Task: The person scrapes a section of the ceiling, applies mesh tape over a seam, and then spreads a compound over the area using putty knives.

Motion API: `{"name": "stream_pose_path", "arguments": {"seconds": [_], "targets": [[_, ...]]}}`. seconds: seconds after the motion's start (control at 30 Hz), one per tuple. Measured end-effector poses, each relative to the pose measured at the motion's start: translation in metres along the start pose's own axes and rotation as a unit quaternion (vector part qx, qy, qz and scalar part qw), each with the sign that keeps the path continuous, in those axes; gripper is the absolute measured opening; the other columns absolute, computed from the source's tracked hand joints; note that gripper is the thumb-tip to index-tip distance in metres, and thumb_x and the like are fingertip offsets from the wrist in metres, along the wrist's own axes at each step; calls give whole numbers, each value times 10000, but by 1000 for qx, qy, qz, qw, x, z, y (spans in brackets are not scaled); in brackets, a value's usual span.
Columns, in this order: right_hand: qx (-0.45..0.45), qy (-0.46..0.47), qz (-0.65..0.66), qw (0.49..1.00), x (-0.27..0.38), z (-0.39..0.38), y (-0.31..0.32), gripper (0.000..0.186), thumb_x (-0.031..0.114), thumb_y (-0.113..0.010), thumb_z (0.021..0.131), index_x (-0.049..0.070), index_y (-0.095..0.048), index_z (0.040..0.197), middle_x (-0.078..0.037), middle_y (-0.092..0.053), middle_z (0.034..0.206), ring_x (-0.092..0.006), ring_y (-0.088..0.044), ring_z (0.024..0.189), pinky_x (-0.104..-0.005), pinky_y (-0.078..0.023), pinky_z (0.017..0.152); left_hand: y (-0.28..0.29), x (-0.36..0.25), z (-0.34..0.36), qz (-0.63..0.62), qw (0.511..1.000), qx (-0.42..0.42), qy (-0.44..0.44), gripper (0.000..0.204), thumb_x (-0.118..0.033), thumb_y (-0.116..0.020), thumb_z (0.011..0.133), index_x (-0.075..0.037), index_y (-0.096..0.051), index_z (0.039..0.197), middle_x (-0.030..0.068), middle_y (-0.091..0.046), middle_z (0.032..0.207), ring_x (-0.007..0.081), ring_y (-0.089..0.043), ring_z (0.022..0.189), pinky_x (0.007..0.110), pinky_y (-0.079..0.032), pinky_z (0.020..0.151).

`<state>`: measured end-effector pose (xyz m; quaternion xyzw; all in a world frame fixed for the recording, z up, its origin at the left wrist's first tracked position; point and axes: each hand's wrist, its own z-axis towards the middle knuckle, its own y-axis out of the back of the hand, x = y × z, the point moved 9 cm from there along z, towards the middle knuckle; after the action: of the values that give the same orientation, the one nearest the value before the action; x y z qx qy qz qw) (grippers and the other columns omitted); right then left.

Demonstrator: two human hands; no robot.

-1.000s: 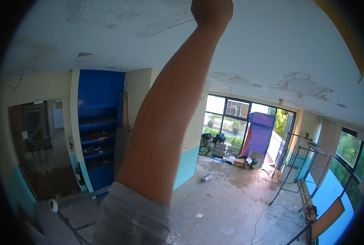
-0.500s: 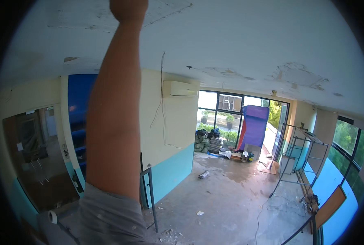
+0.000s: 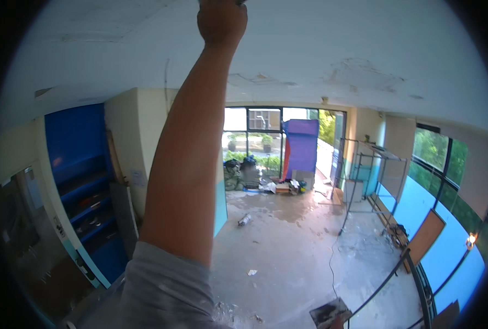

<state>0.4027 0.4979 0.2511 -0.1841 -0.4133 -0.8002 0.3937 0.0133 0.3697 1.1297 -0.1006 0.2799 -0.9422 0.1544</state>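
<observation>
My left arm reaches straight up across the view, its grey sleeve (image 3: 170, 288) at the lower edge. At the top edge my left hand (image 3: 222, 23) is closed in a fist close under the white ceiling (image 3: 309, 38). Only a dark bit of what it grips shows; the rest is cut off. Low in the view, right of the middle, a dark, square flat board (image 3: 326, 312) is held level. A small part of my right hand (image 3: 340, 321) shows at its near edge, with most of the fingers out of view.
Blue shelves (image 3: 85, 186) stand at the left. A metal scaffold frame (image 3: 372, 175) stands at the right, near windows. Bags (image 3: 235, 175) and a purple panel (image 3: 301, 145) are at the far end. A cable (image 3: 332, 268) and debris (image 3: 252, 272) lie on the floor.
The view has turned to the right. My raised left arm has shifted rightward in it, and the fist shows more fully. The dark board and part of my right hand have come into view below.
</observation>
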Motion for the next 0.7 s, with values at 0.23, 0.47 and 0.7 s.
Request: {"name": "stream_pose_path", "arguments": {"seconds": [0.23, 0.47, 0.7], "targets": [[-32, -305, 736, 604, 105, 97, 12, 415, 280, -458, 995, 28, -456, 1325, -115, -576, 1233, -256, -584, 1107, -421, -477, 967, 44, -25, -200, -493, 779, 195, 334, 410, -329, -643, 858, 39, -620, 1037, 165, -685, 974, 269, -657, 928, 373, -483, 837], [20, -297, 783, 546, 211, 172, 7, 358, 211, -440, 1002, -1, -457, 1290, -144, -599, 1200, -271, -618, 1070, -410, -498, 964, 182, -88, -458, -610, 451, 369, 537, 429, -79, -658, 882, 14, -480, 1260, 71, -581, 1158, 159, -576, 1031, 307, -466, 902], [19, -363, 746, 559, 247, 159, -17, 356, 188, -446, 998, -18, -440, 1288, -153, -599, 1167, -291, -629, 1043, -454, -533, 905, 277, -108, -468, -607, 569, 446, 331, 339, -33, -687, 812, 45, -600, 1130, 210, -650, 1113, 340, -613, 1087, 407, -468, 956]]}}
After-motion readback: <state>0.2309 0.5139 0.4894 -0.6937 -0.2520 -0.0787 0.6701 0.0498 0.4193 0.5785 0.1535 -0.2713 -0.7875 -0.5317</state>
